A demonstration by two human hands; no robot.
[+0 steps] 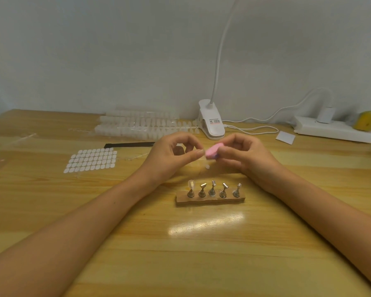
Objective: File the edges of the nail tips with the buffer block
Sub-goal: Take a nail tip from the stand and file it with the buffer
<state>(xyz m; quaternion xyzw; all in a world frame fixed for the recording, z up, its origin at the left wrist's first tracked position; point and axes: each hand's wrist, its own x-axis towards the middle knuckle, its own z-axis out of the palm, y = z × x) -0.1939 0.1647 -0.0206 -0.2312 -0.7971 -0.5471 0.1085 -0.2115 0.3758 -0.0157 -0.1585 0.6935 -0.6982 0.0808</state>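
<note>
My right hand (242, 156) grips a pink buffer block (213, 151) above the middle of the wooden table (201, 243). My left hand (172, 157) has its thumb and fingers pinched together right against the block's left end; a clear nail tip there is too small and blurred to make out. Below the hands stands a wooden holder (210, 199) with several metal pegs. The leftmost peg carries a clear nail tip (191, 185). A loose clear nail tip (207, 167) lies on the table under the block.
Strips of clear nail tips (141, 125) lie at the back. A sheet of white adhesive tabs (91, 160) lies left, a black file (129, 145) behind it. A white clip lamp (212, 123), its cable, a power strip (334, 129) and a white card (285, 137) occupy the back right.
</note>
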